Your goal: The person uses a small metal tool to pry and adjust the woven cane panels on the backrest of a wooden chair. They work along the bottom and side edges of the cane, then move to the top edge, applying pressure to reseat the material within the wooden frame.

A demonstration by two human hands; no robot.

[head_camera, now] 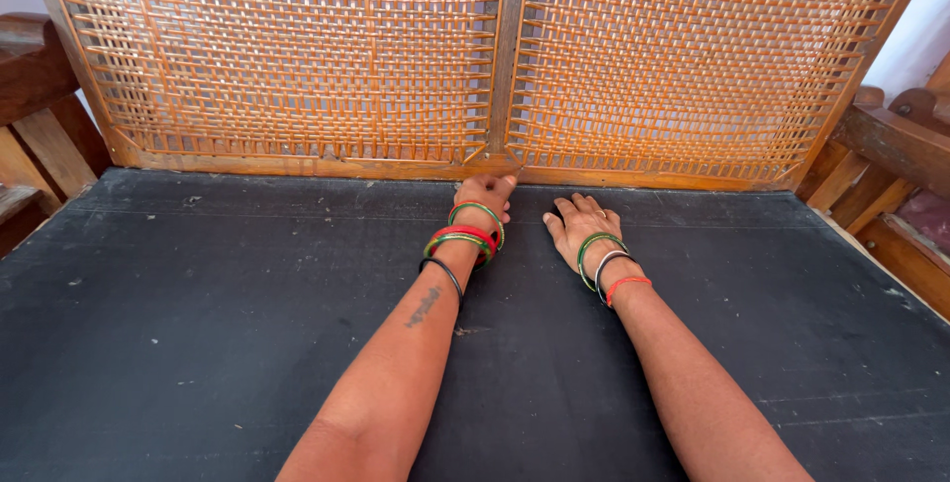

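Head view looks down on two bare forearms stretched out over a flat black surface (198, 324), a dark board or mat that fills the lower two thirds of the frame and carries small pale specks and scuffs. At the top of the frame stands an orange woven cane backrest (297, 56) in two panels, set in a wooden frame (507, 56) with a vertical post between them. The left hand (485, 191), just left of the frame's centre, reaches to the bottom rail of that frame where the post meets it; its fingers are curled and a fingertip touches the wood, holding nothing. Green and red bangles (465, 235) ring its wrist, with a thin dark band lower down and a small tattoo on the forearm. The right hand (579, 220), just right of centre, lies palm down on the black surface with fingers spread loosely, empty, close beside the left hand but apart from it. Its wrist bears a green bangle, a pale one and a red thread (627, 284). Wooden armrests (891, 136) show at the left and right edges.
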